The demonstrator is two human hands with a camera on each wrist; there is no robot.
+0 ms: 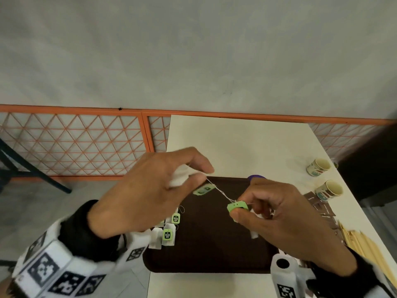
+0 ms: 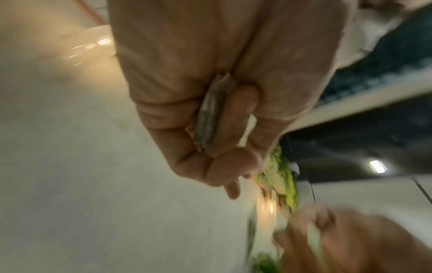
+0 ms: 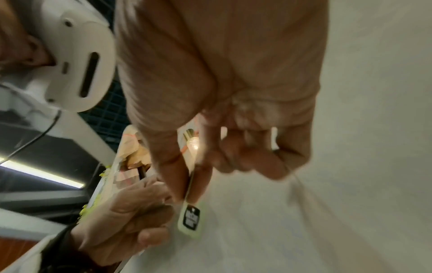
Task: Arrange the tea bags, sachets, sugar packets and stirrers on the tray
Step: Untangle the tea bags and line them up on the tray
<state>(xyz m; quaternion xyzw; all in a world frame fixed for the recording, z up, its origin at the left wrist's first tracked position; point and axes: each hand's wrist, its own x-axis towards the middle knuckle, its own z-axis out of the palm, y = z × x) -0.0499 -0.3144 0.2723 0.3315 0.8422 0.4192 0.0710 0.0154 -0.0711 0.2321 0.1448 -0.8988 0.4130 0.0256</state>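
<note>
A dark brown tray (image 1: pixel 214 244) lies on the white table. Above it my left hand (image 1: pixel 193 175) grips white tea bags (image 1: pixel 180 178), seen edge-on between the curled fingers (image 2: pixel 236 162) in the left wrist view as tea bags (image 2: pixel 210 114). A thin string (image 1: pixel 219 191) runs from them to a green tag (image 1: pixel 237 206). My right hand (image 1: pixel 242 210) pinches that tag (image 3: pixel 190 219) between thumb and forefinger. A second green tag (image 1: pixel 203 189) hangs below the string. More tea bags (image 1: pixel 167 235) lie at the tray's left edge. A white corner (image 1: pixel 254 234) shows under my right palm.
Two paper cups (image 1: pixel 319 166) (image 1: pixel 329 190) stand at the table's right side. Brown sachets (image 1: pixel 322 207) and wooden stirrers (image 1: pixel 365 248) lie right of the tray. A purple object (image 1: pixel 256 177) peeks out behind my right hand. An orange lattice fence (image 1: pixel 75 145) runs beyond the table.
</note>
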